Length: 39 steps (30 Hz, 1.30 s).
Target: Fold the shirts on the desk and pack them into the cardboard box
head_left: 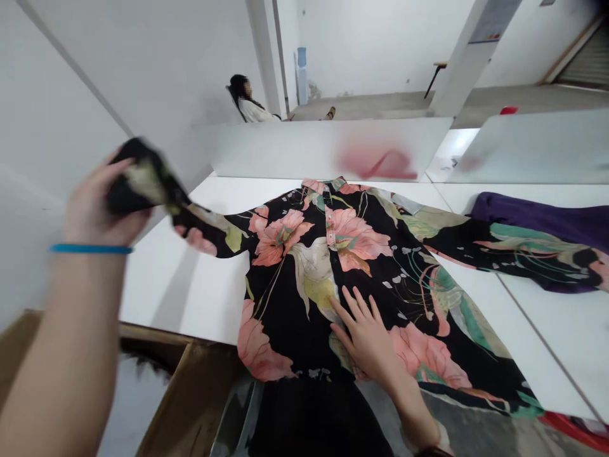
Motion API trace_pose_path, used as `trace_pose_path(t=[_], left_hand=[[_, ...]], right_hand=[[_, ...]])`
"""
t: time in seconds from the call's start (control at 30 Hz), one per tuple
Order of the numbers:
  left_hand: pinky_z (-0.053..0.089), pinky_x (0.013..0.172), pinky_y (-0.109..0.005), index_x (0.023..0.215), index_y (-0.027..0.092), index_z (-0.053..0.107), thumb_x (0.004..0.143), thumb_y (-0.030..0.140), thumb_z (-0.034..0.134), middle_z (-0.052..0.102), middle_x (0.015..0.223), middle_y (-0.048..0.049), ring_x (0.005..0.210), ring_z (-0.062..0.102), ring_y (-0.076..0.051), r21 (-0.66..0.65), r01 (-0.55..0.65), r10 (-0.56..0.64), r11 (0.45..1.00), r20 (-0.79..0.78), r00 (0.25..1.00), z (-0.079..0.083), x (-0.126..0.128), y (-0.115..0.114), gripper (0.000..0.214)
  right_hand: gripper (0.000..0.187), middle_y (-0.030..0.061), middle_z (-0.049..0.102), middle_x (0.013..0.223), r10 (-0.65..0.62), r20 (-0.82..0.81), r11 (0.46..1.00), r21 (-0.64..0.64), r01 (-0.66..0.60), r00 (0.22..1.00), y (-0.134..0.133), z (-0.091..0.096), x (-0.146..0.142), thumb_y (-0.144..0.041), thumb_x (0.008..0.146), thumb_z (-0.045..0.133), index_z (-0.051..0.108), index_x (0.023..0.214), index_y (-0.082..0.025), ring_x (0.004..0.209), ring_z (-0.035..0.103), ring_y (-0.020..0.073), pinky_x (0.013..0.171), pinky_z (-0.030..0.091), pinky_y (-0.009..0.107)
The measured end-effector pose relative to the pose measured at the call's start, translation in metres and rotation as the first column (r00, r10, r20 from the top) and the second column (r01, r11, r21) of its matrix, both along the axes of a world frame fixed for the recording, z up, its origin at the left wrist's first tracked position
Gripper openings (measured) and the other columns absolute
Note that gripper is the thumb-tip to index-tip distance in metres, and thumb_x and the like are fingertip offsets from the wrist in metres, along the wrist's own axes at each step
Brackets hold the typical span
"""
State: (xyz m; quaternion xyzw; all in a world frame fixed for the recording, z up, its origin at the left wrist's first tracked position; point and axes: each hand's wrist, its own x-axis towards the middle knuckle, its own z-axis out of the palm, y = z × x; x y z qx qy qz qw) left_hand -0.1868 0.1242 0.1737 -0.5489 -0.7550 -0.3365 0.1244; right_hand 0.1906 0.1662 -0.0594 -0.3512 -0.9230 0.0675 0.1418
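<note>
A black blouse (304, 279) with large pink flowers lies spread on a white table, its collar toward the far side and its hem over the near edge. My left hand (107, 200), with a blue band at the wrist, is raised at the left and closed round the end of one sleeve. That sleeve is lifted off the table and blurred near the hand. My right hand (364, 327) rests flat on the lower front of the blouse, fingers spread. The other sleeve stretches out to the right, over a purple garment.
The purple garment (542, 212) lies on the white table (157, 285) at the right. Frosted dividers (285, 149) stand along the far edge. An open cardboard box (176, 393) sits below at the left. A person (252, 105) sits beyond the divider. Red fabric (575, 431) shows at lower right.
</note>
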Motion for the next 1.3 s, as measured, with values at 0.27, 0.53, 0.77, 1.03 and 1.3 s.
trace_pose_path(t=[0.27, 0.53, 0.77, 1.03, 1.3], left_hand=[[0.046, 0.093, -0.036, 0.137, 0.012, 0.036, 0.092, 0.039, 0.034, 0.053, 0.133, -0.0154, 0.113, 0.057, -0.021, -0.098, 0.566, -0.489, 0.819, 0.396, 0.777, -0.061, 0.119, 0.11, 0.052], [0.049, 0.087, -0.035, 0.101, 0.017, 0.061, 0.091, 0.036, 0.036, 0.068, 0.102, -0.009, 0.095, 0.063, -0.02, -0.172, 0.214, -0.212, 0.962, 0.03, 0.977, -0.175, 0.07, 0.04, 0.033], [0.044, 0.097, -0.039, 0.109, 0.014, 0.057, 0.093, 0.029, 0.035, 0.062, 0.113, -0.0099, 0.111, 0.054, -0.02, -0.325, 0.31, -0.388, 0.894, -0.212, 0.897, -0.217, 0.074, 0.034, 0.031], [0.045, 0.083, -0.046, 0.095, 0.011, 0.064, 0.092, 0.029, 0.032, 0.062, 0.096, -0.0165, 0.098, 0.053, -0.03, -0.391, -0.063, -0.113, 0.918, -0.411, 0.905, -0.217, 0.057, 0.063, 0.037], [0.043, 0.091, -0.045, 0.127, 0.005, 0.048, 0.091, 0.037, 0.031, 0.052, 0.128, -0.0218, 0.118, 0.046, -0.032, -0.268, -0.203, 0.125, 0.942, -0.281, 0.952, -0.244, 0.035, 0.066, 0.052]], right_hand=[[0.047, 0.0095, 0.035, 0.147, 0.02, -0.087, 1.0, -0.022, -0.022, 0.996, -0.003, 0.007, 0.01, -0.037, 0.093, 0.044, 0.043, 0.138, -0.024, 0.138, 0.027, 0.0295, 0.106, 0.034, 0.055], [0.031, 0.0109, 0.058, 0.126, 0.043, -0.21, 0.997, 0.07, -0.029, 0.977, 0.077, 0.07, 0.029, -0.024, 0.093, 0.043, 0.061, 0.118, -0.021, 0.114, 0.056, 0.0223, 0.096, 0.048, 0.041], [0.033, 0.007, 0.058, 0.115, -0.046, -0.14, 0.994, -0.106, 0.031, 0.989, 0.199, 0.083, -0.029, -0.036, 0.09, 0.054, 0.056, 0.115, -0.015, 0.098, 0.059, 0.0205, 0.083, 0.051, 0.039], [0.017, 0.0037, 0.062, 0.074, -0.075, -0.103, 0.969, -0.242, 0.048, 0.992, 0.252, 0.044, -0.056, -0.022, 0.07, 0.073, 0.06, 0.071, -0.013, 0.068, 0.057, 0.0145, 0.061, 0.042, 0.023], [0.013, -0.0037, 0.053, 0.071, -0.311, -0.466, 0.905, -0.412, 0.108, 0.829, 0.266, 0.029, -0.057, -0.031, 0.087, 0.044, 0.044, 0.081, -0.02, 0.063, 0.052, 0.0106, 0.059, 0.039, 0.02]])
